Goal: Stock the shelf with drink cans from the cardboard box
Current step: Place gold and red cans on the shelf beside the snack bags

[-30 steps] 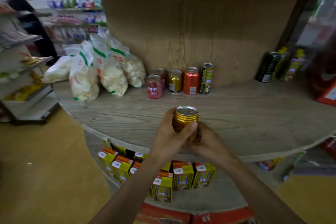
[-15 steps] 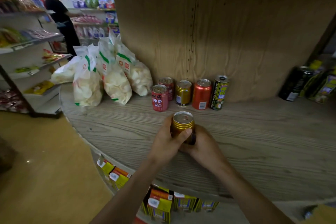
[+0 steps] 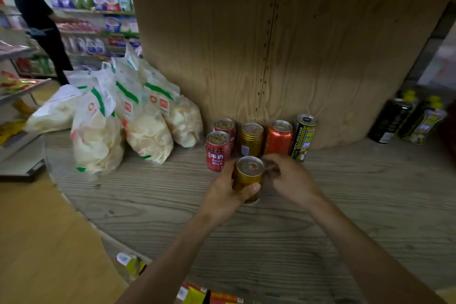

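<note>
We have our left hand (image 3: 223, 195) wrapped around a gold can (image 3: 247, 179), thumb across its front and fingers behind, holding it upright low over the wooden shelf (image 3: 345, 217); we cannot tell whether its base already touches the boards. Our right hand (image 3: 291, 179) sits just beside the can on its far right side, fingers loosely curled and holding nothing that we can see, though its fingertips are blurred.

Just beyond our hands stand the cans already stocked: 2 red milk cans (image 3: 218, 150) to the left, 1 behind the other, a second gold can (image 3: 251, 139) straight ahead, an orange-red can (image 3: 279, 138) next to it, and a tall green-and-yellow can (image 3: 304, 137) at the right end. That makes 5 in place against the back panel, with ours the 6th, lined up in front of its gold twin.

Further left of our hands lie bags of white crackers (image 3: 145, 128); well off to the right stand dark bottles (image 3: 392, 119).

The cardboard box is out of view, so we cannot say how many cans remain. We judge the job at an early stage: most of the shelf to the right and in front is bare.
</note>
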The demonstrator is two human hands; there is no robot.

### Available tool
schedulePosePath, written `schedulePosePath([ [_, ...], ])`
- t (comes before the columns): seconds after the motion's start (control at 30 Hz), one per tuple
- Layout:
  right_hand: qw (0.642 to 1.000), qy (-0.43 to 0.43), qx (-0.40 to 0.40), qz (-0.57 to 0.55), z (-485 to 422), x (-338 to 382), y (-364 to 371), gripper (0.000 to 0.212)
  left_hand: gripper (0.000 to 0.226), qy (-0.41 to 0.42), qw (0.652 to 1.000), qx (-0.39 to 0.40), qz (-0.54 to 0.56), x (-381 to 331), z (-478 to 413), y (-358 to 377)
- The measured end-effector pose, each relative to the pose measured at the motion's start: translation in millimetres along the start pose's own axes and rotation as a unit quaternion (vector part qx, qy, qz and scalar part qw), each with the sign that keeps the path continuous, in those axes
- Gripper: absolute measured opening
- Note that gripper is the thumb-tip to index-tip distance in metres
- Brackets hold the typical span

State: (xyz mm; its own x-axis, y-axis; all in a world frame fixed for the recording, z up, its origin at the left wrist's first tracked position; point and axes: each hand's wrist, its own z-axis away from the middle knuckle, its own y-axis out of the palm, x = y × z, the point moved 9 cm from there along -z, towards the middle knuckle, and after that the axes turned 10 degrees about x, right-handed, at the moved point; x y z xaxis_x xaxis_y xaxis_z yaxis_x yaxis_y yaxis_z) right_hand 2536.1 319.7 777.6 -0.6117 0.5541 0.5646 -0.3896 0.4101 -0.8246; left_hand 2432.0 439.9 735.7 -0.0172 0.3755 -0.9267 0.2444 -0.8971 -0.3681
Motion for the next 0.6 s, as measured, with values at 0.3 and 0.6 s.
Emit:
schedulePosePath([
  [0.3, 0.987, -0.016, -0.033, 0.158, -74, 57, -44, 0.025, 0.063, 0.016, 1.000, 0.012, -0.008, 3, -1, -6],
  [0.6, 0.968, 0.023, 0.020, 0.248, -109, 71, -23, 0.020, 0.065, 0.019, 1.000, -0.002, -0.019, 4, -2, -8],
])
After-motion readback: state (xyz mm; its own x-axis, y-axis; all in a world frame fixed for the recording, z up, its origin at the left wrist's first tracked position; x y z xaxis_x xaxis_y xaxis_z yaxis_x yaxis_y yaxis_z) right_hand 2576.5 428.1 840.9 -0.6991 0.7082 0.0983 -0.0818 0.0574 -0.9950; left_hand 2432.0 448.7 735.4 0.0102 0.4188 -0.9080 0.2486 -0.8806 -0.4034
